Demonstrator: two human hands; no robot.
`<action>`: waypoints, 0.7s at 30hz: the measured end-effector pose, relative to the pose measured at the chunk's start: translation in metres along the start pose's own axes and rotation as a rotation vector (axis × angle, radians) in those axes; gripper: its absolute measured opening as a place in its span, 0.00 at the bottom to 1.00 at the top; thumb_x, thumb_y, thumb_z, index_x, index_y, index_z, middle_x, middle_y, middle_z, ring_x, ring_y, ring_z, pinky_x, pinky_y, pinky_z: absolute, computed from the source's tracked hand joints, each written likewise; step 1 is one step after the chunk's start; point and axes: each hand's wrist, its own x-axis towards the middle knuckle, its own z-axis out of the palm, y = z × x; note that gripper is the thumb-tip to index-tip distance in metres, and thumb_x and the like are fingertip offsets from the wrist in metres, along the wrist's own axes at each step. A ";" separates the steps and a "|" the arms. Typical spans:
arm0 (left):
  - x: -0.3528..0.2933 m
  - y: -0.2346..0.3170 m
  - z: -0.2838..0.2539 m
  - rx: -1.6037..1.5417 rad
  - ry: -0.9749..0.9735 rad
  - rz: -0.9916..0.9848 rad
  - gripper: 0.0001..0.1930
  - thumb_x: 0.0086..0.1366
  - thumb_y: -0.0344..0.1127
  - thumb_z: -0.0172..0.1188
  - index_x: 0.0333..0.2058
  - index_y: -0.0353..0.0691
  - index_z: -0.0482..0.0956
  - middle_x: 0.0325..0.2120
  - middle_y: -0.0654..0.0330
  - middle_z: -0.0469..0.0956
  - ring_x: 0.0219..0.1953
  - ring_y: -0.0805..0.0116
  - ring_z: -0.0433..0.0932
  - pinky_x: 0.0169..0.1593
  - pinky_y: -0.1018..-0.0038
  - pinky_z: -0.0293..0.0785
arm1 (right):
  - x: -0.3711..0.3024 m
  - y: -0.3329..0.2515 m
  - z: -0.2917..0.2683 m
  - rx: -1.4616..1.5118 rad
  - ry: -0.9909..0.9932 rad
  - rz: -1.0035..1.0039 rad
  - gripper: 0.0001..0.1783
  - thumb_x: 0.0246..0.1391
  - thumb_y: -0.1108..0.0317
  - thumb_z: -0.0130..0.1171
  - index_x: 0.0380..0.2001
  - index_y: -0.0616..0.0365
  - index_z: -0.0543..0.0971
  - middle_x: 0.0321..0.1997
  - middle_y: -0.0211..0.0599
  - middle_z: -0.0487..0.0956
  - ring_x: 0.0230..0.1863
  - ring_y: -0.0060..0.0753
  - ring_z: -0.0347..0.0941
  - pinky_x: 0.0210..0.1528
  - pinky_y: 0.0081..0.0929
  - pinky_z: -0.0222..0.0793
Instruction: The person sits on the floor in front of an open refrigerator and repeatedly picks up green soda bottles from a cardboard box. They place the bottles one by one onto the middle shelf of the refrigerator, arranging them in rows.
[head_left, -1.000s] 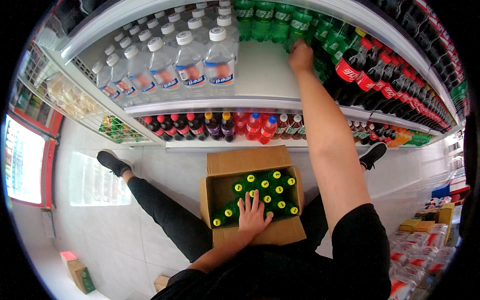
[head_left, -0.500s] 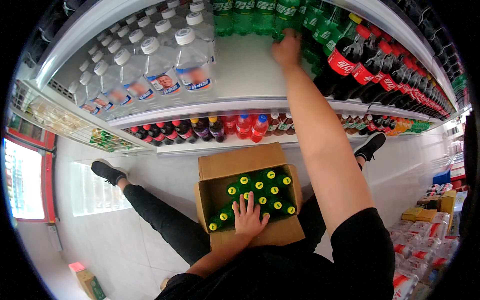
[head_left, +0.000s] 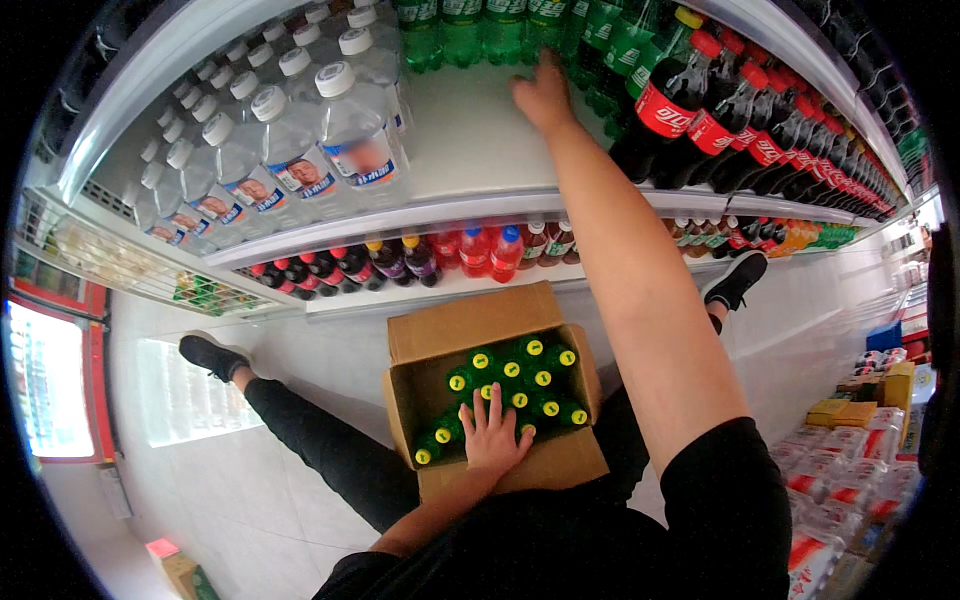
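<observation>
Fingers spread, my left hand (head_left: 492, 438) lies on the yellow caps of several green soda bottles (head_left: 543, 379). These bottles stand upright in a cardboard box (head_left: 440, 336) on the floor between my legs. My right hand (head_left: 545, 95) reaches up to the shelf (head_left: 465, 130), thumb apart from the fingers and nothing visible in it. Its fingertips are close to the base of a green soda bottle (head_left: 546, 28) in the back row; I cannot tell whether they touch. More green bottles (head_left: 617, 70) stand just right of this hand.
Clear water bottles (head_left: 355, 130) with white caps fill the shelf's left side. Red-capped cola bottles (head_left: 672, 100) line its right. Below is a lower shelf with red drink bottles (head_left: 506, 252). Shrink-wrapped packs (head_left: 840, 470) are stacked at the far right, a lit cooler (head_left: 50, 370) at the far left.
My right hand has shifted slightly, and its thumb now stands out from the fingers beneath the back-row bottle. My left hand stays on the caps. The view has moved a little.
</observation>
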 end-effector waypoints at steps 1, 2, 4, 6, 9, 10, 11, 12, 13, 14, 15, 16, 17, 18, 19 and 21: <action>0.000 0.001 0.000 0.017 0.011 -0.005 0.28 0.67 0.61 0.59 0.48 0.40 0.84 0.76 0.45 0.55 0.75 0.30 0.52 0.71 0.27 0.46 | 0.000 -0.003 0.004 0.026 -0.002 0.001 0.51 0.51 0.62 0.68 0.75 0.65 0.58 0.71 0.66 0.70 0.72 0.67 0.67 0.74 0.49 0.63; -0.001 0.001 0.000 0.034 0.023 -0.010 0.28 0.66 0.61 0.60 0.47 0.40 0.84 0.75 0.46 0.56 0.75 0.30 0.54 0.71 0.28 0.47 | 0.001 -0.006 0.007 0.059 -0.014 0.048 0.51 0.51 0.62 0.68 0.75 0.66 0.58 0.72 0.64 0.68 0.73 0.63 0.65 0.74 0.47 0.62; -0.001 0.001 -0.001 0.031 -0.002 -0.016 0.28 0.66 0.61 0.59 0.47 0.40 0.84 0.75 0.46 0.55 0.75 0.31 0.53 0.71 0.27 0.48 | 0.008 -0.006 0.009 0.116 -0.035 0.141 0.51 0.52 0.62 0.69 0.75 0.68 0.58 0.75 0.59 0.65 0.75 0.57 0.63 0.73 0.43 0.62; 0.000 0.001 -0.002 0.041 -0.011 -0.007 0.28 0.66 0.61 0.60 0.48 0.40 0.84 0.75 0.45 0.55 0.75 0.30 0.53 0.70 0.27 0.48 | 0.018 -0.002 0.012 0.211 -0.030 0.189 0.55 0.53 0.58 0.71 0.76 0.66 0.54 0.76 0.62 0.64 0.76 0.60 0.61 0.76 0.48 0.58; -0.001 0.001 0.001 0.046 0.016 -0.007 0.28 0.65 0.61 0.60 0.47 0.40 0.85 0.75 0.46 0.56 0.75 0.30 0.53 0.70 0.27 0.49 | 0.026 -0.003 0.017 0.346 -0.040 0.158 0.51 0.54 0.61 0.70 0.76 0.61 0.56 0.76 0.56 0.65 0.76 0.55 0.61 0.76 0.46 0.58; -0.001 0.001 0.001 0.033 0.000 -0.011 0.28 0.66 0.61 0.60 0.47 0.40 0.85 0.76 0.45 0.55 0.75 0.29 0.52 0.70 0.26 0.47 | 0.029 -0.001 0.019 0.391 -0.042 0.131 0.49 0.55 0.64 0.68 0.76 0.60 0.57 0.76 0.52 0.66 0.76 0.52 0.61 0.75 0.44 0.59; 0.000 0.001 0.002 0.021 -0.016 -0.015 0.29 0.66 0.61 0.60 0.48 0.39 0.85 0.76 0.44 0.54 0.75 0.29 0.51 0.70 0.25 0.45 | 0.032 0.000 0.021 0.365 -0.021 0.129 0.48 0.55 0.64 0.68 0.75 0.59 0.58 0.75 0.51 0.67 0.75 0.52 0.62 0.74 0.44 0.59; 0.000 0.001 0.002 0.009 -0.031 -0.018 0.29 0.67 0.61 0.60 0.48 0.39 0.85 0.76 0.42 0.53 0.76 0.28 0.50 0.71 0.24 0.43 | 0.036 0.000 0.022 0.339 0.002 0.126 0.48 0.54 0.64 0.68 0.75 0.57 0.58 0.74 0.50 0.68 0.75 0.51 0.63 0.74 0.45 0.60; 0.000 0.001 0.002 0.010 -0.028 -0.012 0.29 0.67 0.61 0.60 0.48 0.39 0.85 0.76 0.43 0.53 0.76 0.28 0.51 0.71 0.24 0.44 | 0.042 0.006 0.022 0.309 0.028 0.123 0.48 0.54 0.64 0.68 0.75 0.56 0.58 0.74 0.49 0.69 0.75 0.50 0.63 0.73 0.45 0.60; 0.001 0.002 0.002 0.010 -0.025 -0.006 0.29 0.66 0.61 0.60 0.48 0.39 0.85 0.76 0.43 0.54 0.75 0.28 0.51 0.71 0.24 0.44 | 0.047 0.012 0.021 0.323 0.045 0.086 0.48 0.53 0.64 0.69 0.75 0.56 0.59 0.73 0.50 0.69 0.74 0.52 0.63 0.73 0.46 0.61; 0.001 0.002 0.002 0.011 -0.022 0.002 0.29 0.66 0.61 0.60 0.48 0.39 0.85 0.76 0.43 0.54 0.75 0.28 0.51 0.71 0.24 0.44 | 0.049 0.018 0.020 0.335 0.063 0.047 0.49 0.52 0.63 0.70 0.74 0.56 0.59 0.72 0.52 0.69 0.74 0.53 0.64 0.73 0.47 0.61; 0.001 0.002 0.002 0.015 -0.021 -0.005 0.29 0.66 0.61 0.60 0.48 0.39 0.85 0.76 0.43 0.54 0.75 0.28 0.51 0.71 0.24 0.44 | 0.047 0.013 0.022 0.356 0.069 0.010 0.49 0.51 0.63 0.70 0.74 0.56 0.59 0.72 0.53 0.70 0.73 0.55 0.64 0.73 0.49 0.62; 0.000 0.002 0.002 0.020 -0.020 -0.012 0.29 0.66 0.61 0.60 0.48 0.40 0.85 0.75 0.43 0.54 0.75 0.29 0.51 0.71 0.24 0.44 | 0.043 0.009 0.023 0.249 0.095 -0.025 0.50 0.50 0.63 0.71 0.74 0.57 0.59 0.71 0.56 0.69 0.72 0.58 0.64 0.72 0.50 0.62; -0.001 0.001 0.002 0.024 -0.019 -0.018 0.29 0.66 0.61 0.60 0.48 0.40 0.85 0.75 0.43 0.55 0.75 0.29 0.51 0.71 0.24 0.44 | 0.036 0.006 0.023 0.142 0.121 -0.061 0.50 0.49 0.63 0.71 0.73 0.57 0.59 0.70 0.58 0.68 0.72 0.61 0.64 0.72 0.51 0.63; -0.001 0.001 0.001 0.032 -0.025 -0.014 0.29 0.66 0.61 0.60 0.48 0.40 0.85 0.75 0.43 0.55 0.75 0.29 0.51 0.71 0.24 0.44 | 0.030 0.002 0.021 0.069 0.153 -0.048 0.51 0.48 0.63 0.72 0.73 0.57 0.59 0.70 0.60 0.67 0.71 0.63 0.64 0.71 0.52 0.63; 0.000 0.001 0.001 0.044 -0.033 -0.006 0.29 0.67 0.61 0.60 0.49 0.39 0.85 0.75 0.43 0.55 0.75 0.29 0.51 0.70 0.24 0.45 | 0.023 -0.005 0.021 -0.036 0.216 0.027 0.51 0.47 0.63 0.72 0.73 0.58 0.59 0.68 0.63 0.66 0.69 0.68 0.63 0.70 0.55 0.64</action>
